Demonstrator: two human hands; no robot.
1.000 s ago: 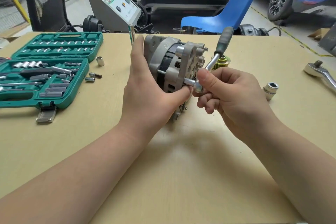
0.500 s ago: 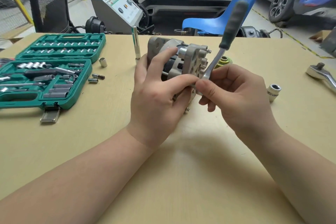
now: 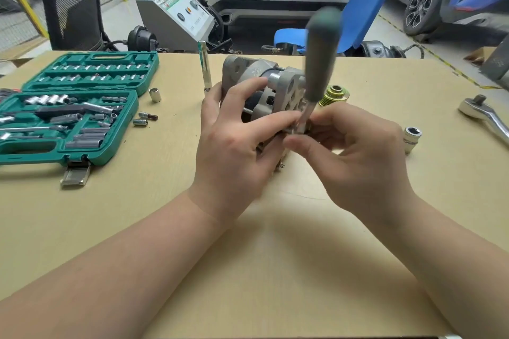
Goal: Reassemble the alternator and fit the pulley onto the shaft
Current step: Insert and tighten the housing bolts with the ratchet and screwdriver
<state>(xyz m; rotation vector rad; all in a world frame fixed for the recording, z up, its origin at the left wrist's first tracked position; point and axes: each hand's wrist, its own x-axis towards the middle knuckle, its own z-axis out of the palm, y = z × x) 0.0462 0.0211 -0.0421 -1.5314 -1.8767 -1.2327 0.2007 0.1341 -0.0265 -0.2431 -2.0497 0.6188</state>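
The alternator stands on edge near the middle of the bench, its plate-like end facing right. The left hand comes in from the lower left with a bare forearm, palm down and wrist slightly cocked; its fingers are curled over the near side of the alternator, thumb reaching right toward the tool's head, gripping the housing. The right hand comes in from the lower right, fingers bunched and pinching the metal head of a ratchet against the lower edge of the alternator's end plate. The ratchet's dark green handle rises almost upright from between the two hands, tilted a little right and blurred. What sits under the head is hidden by the fingers.

Just behind the right hand a brass-coloured pulley rests on the bench, apart from the alternator. A socket stands right of the right hand, and a larger wrench lies near the right edge. An extension bar stands upright just left of the alternator. An open green toolcase lies at the left, with a few loose sockets beside it.
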